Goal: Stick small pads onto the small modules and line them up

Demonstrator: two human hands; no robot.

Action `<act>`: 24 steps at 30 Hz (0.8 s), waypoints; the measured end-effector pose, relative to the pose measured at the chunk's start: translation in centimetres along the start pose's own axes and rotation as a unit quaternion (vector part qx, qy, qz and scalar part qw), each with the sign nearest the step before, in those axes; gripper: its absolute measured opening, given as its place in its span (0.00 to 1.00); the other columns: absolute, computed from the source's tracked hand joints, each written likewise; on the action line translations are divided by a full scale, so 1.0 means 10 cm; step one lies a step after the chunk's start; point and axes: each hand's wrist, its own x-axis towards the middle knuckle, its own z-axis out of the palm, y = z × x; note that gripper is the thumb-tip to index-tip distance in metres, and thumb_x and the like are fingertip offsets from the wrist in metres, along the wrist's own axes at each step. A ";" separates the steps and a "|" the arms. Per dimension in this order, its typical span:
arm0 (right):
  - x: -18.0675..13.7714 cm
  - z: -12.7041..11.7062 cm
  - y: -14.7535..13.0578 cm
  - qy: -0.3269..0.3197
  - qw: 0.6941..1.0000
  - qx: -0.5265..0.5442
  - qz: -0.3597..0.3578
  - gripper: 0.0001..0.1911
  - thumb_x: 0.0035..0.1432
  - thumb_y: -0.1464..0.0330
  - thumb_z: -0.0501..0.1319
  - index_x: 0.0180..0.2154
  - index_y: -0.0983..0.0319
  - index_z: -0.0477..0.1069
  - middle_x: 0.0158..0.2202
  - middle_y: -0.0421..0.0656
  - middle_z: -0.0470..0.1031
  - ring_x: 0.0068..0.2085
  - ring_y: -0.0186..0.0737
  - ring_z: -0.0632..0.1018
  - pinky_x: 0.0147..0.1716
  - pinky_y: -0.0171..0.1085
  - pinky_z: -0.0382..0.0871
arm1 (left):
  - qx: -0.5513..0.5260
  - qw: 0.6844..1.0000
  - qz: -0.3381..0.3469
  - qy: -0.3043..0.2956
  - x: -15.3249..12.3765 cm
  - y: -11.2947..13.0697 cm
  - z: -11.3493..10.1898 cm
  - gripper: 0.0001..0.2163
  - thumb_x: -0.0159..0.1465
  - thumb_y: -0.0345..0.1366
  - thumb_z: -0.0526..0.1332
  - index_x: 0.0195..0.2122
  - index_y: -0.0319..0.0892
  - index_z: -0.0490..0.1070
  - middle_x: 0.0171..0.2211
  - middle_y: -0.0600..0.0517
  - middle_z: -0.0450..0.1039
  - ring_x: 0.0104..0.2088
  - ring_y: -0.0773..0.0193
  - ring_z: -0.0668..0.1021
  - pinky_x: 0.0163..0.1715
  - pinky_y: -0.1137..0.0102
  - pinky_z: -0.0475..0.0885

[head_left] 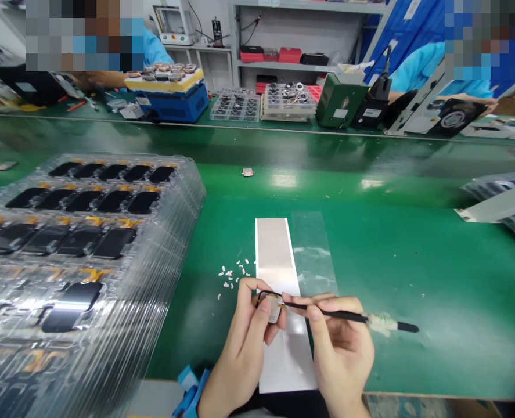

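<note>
My left hand (242, 348) is closed round a small watch display module (273, 312), with its silvery back facing up and a dark rim along its far edge. In my right hand (343, 345) is a slim black pen-like tool (348, 316) with pale tape wrapped near its rear end. The tool's tip touches or nearly touches the module's right edge; which of the two I cannot tell. Both hands are over a long white-and-grey sheet (277, 247). Tiny white scraps (227, 273) are scattered left of it, and a clear film strip (312, 244) lies to its right.
A tall stack of clear trays (176, 232) with black watch screens stands at left. Another small module (248, 172) lies farther back on the green table (396, 244). Beyond are a blue machine (176, 104), parts boxes (287, 104) and two people in blue. A white arm (501, 203) juts in at right.
</note>
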 end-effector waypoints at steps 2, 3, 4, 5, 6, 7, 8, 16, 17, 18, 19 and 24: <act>0.00 0.00 0.00 0.003 1.000 0.001 0.002 0.09 0.64 0.76 0.60 0.40 0.54 0.70 0.35 0.41 0.79 0.39 0.42 0.85 0.39 0.40 0.83 | 0.001 1.000 -0.002 -0.001 0.00 0.01 0.01 0.13 0.74 0.49 0.51 0.43 0.44 0.61 0.28 0.56 0.67 0.25 0.69 0.64 0.29 0.72 0.63; 0.00 0.00 0.00 0.004 1.000 0.001 0.002 0.09 0.64 0.76 0.60 0.40 0.54 0.70 0.35 0.41 0.79 0.39 0.42 0.85 0.39 0.40 0.83 | 0.002 1.000 -0.003 -0.001 0.00 0.02 0.01 0.13 0.74 0.49 0.51 0.43 0.44 0.60 0.28 0.56 0.67 0.25 0.69 0.64 0.29 0.72 0.63; -0.01 0.00 0.00 0.005 1.000 0.001 0.002 0.09 0.64 0.76 0.60 0.40 0.54 0.70 0.36 0.41 0.79 0.39 0.42 0.85 0.38 0.39 0.83 | 0.002 1.000 -0.002 -0.001 0.00 0.02 0.01 0.13 0.73 0.50 0.51 0.43 0.44 0.60 0.28 0.56 0.67 0.25 0.69 0.64 0.29 0.73 0.63; -0.01 0.00 0.01 0.006 1.000 0.000 0.003 0.09 0.64 0.76 0.60 0.40 0.55 0.70 0.36 0.41 0.80 0.39 0.41 0.85 0.38 0.39 0.83 | 0.001 1.000 -0.001 -0.002 0.00 0.02 0.01 0.13 0.73 0.50 0.51 0.43 0.45 0.60 0.28 0.57 0.67 0.25 0.70 0.64 0.29 0.73 0.63; -0.01 0.01 0.01 0.007 1.000 -0.002 0.003 0.09 0.64 0.76 0.60 0.40 0.55 0.70 0.36 0.42 0.80 0.39 0.41 0.85 0.37 0.38 0.83 | 0.000 1.000 0.001 -0.003 0.00 0.02 0.01 0.13 0.73 0.50 0.51 0.43 0.45 0.60 0.28 0.57 0.67 0.25 0.70 0.64 0.29 0.73 0.63; -0.01 0.01 0.01 0.007 1.000 -0.003 0.002 0.09 0.64 0.76 0.60 0.40 0.55 0.70 0.36 0.42 0.80 0.39 0.41 0.85 0.36 0.37 0.82 | -0.002 1.000 0.002 -0.005 0.00 0.02 0.01 0.14 0.73 0.50 0.51 0.43 0.45 0.60 0.28 0.57 0.67 0.25 0.70 0.64 0.28 0.73 0.62; -0.02 0.01 0.00 0.008 1.000 -0.006 0.002 0.09 0.64 0.76 0.60 0.40 0.55 0.70 0.36 0.42 0.80 0.39 0.41 0.85 0.35 0.36 0.82 | -0.004 1.000 0.003 -0.006 0.00 0.02 0.01 0.13 0.73 0.50 0.51 0.43 0.45 0.60 0.28 0.57 0.67 0.25 0.70 0.64 0.28 0.73 0.62; -0.01 0.01 -0.01 0.014 1.000 -0.019 0.009 0.06 0.64 0.73 0.61 0.38 0.55 0.69 0.35 0.43 0.80 0.38 0.43 0.85 0.30 0.36 0.82 | -0.005 1.000 0.013 0.008 0.00 0.01 0.03 0.13 0.73 0.49 0.51 0.41 0.45 0.60 0.27 0.57 0.67 0.24 0.71 0.65 0.25 0.76 0.63; -0.02 0.01 -0.01 0.012 1.000 -0.018 0.012 0.05 0.64 0.73 0.61 0.38 0.56 0.69 0.35 0.44 0.79 0.38 0.44 0.85 0.30 0.36 0.82 | -0.005 1.000 0.009 0.015 0.00 0.00 0.03 0.13 0.73 0.50 0.52 0.40 0.45 0.60 0.27 0.57 0.67 0.24 0.71 0.66 0.24 0.77 0.62; -0.02 0.02 0.00 0.009 1.000 -0.015 0.013 0.05 0.64 0.73 0.61 0.38 0.56 0.69 0.34 0.44 0.79 0.38 0.44 0.85 0.30 0.36 0.82 | -0.005 1.000 0.006 0.022 0.00 0.00 0.02 0.13 0.73 0.50 0.53 0.39 0.46 0.60 0.27 0.57 0.67 0.25 0.71 0.67 0.23 0.77 0.61; -0.01 0.03 0.00 0.006 1.000 -0.011 0.016 0.05 0.64 0.73 0.61 0.38 0.56 0.70 0.34 0.44 0.79 0.38 0.44 0.85 0.30 0.36 0.82 | -0.004 1.000 0.004 0.027 0.01 -0.01 0.02 0.13 0.72 0.50 0.54 0.39 0.46 0.59 0.27 0.57 0.67 0.25 0.70 0.68 0.23 0.77 0.61; 0.06 -0.09 -0.04 0.053 0.998 0.020 0.036 0.03 0.66 0.70 0.60 0.40 0.54 0.68 0.37 0.41 0.79 0.38 0.43 0.85 0.33 0.40 0.84 | 0.058 0.998 0.024 0.030 0.05 -0.05 -0.03 0.13 0.72 0.47 0.56 0.37 0.46 0.55 0.23 0.60 0.63 0.25 0.69 0.69 0.25 0.75 0.63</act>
